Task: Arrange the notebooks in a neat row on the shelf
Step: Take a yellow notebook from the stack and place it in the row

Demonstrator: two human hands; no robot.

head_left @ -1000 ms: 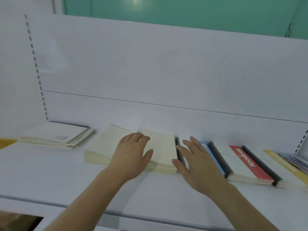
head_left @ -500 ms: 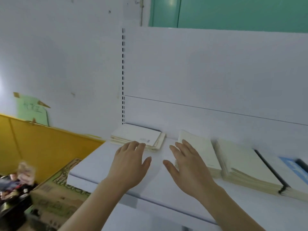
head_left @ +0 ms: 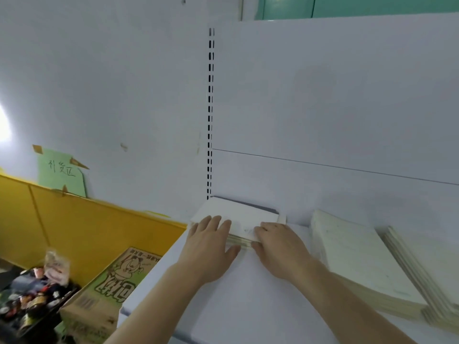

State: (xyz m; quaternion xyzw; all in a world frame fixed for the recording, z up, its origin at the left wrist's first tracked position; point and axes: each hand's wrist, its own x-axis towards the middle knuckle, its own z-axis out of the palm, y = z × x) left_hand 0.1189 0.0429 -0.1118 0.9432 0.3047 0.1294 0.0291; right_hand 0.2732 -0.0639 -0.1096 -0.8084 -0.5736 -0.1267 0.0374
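A small stack of white notebooks lies flat at the far left end of the white shelf, against the back panel. My left hand rests with straight fingers on the stack's near left corner. My right hand lies flat on its near right corner, thumb against the stack's front edge. To the right lies a thick cream stack of notebooks, and beside that another cream stack runs out of view at the right edge.
The shelf's left end drops off beside a yellow partition. Below it stand a green printed cardboard box and a dark bin of small packets. A slotted upright marks the back panel's left edge.
The view swung left along the shelf. Both hands moved from the cream stacks to the white stack at the left end and now rest on its near corners.
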